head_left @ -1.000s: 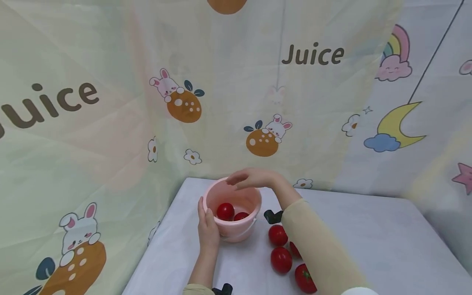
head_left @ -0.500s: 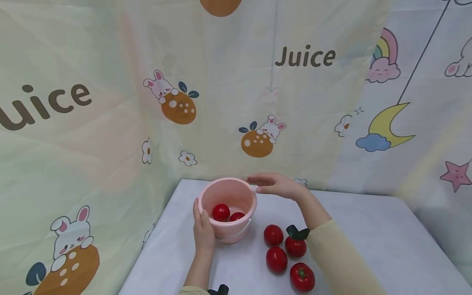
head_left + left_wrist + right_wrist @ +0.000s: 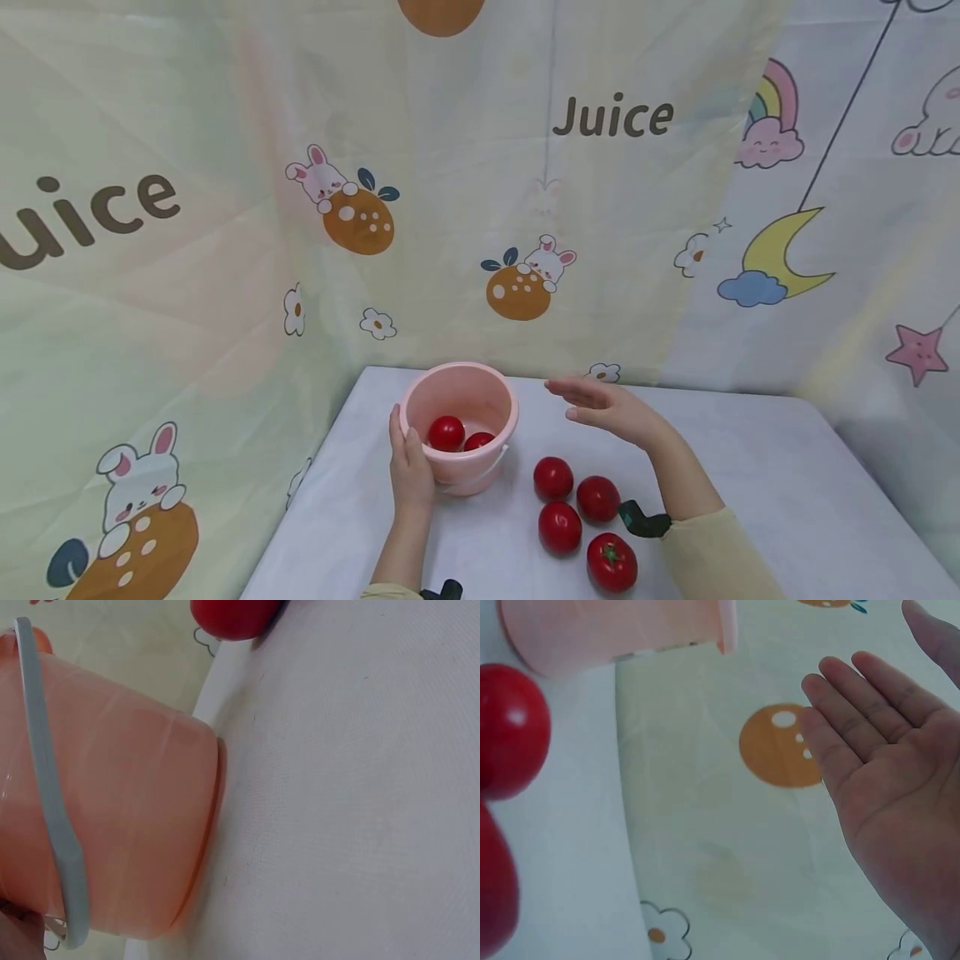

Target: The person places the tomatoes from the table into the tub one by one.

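A pink bucket (image 3: 468, 483) stands on the table, its mouth tipped a little toward me. Two red tomatoes, one in full view (image 3: 446, 433) and one partly hidden by the rim (image 3: 478, 441), lie inside. My left hand (image 3: 412, 479) holds the bucket's left side, fingers around the outer wall and thumb near the rim. To the bucket's right my right hand (image 3: 607, 410) hovers above the table, fingers straight and holding nothing; its bare palm (image 3: 907, 802) shows in the right wrist view. Several more tomatoes (image 3: 559, 527) sit close together below that hand.
White cloth covers the table (image 3: 750, 467). Behind it and to the left hangs a printed curtain (image 3: 435, 208) close to the table's edges. The bucket's pale handle (image 3: 49, 780) hangs down its outer wall.
My right hand has moved from over the bucket's mouth out to the right, away from the rim. My left hand stays on the bucket. The head view has shifted slightly.
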`<state>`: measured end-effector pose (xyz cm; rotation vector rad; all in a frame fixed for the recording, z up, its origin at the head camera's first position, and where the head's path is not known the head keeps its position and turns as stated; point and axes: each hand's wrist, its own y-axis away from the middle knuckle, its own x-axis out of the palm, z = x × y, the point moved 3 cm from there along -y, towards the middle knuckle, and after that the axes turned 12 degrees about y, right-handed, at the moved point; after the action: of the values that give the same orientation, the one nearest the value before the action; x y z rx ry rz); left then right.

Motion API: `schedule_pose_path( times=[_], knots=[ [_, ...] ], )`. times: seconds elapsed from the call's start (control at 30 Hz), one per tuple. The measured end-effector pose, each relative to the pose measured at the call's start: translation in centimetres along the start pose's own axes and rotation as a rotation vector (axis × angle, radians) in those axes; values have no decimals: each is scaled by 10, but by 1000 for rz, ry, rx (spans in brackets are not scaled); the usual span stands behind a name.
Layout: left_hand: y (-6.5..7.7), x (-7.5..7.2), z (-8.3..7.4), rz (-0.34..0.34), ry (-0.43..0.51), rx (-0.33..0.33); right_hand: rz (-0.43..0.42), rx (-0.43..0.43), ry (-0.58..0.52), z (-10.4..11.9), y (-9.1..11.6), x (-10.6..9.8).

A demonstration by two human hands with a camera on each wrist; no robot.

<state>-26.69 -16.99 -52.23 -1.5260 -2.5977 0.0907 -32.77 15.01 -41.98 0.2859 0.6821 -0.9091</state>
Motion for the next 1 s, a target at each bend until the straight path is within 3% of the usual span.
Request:
schedule_pose_path(
  times=[0.3, 0.7, 1.0],
  knots=[
    [2, 1, 0, 15, 11, -11, -51, 124, 7, -41, 41, 14],
    [2, 2, -1, 15, 14, -10, -61, 314, -42, -101, 79, 54],
    [0, 1, 2, 12, 23, -21, -50, 328, -65, -125, 87, 73]
  ],
)
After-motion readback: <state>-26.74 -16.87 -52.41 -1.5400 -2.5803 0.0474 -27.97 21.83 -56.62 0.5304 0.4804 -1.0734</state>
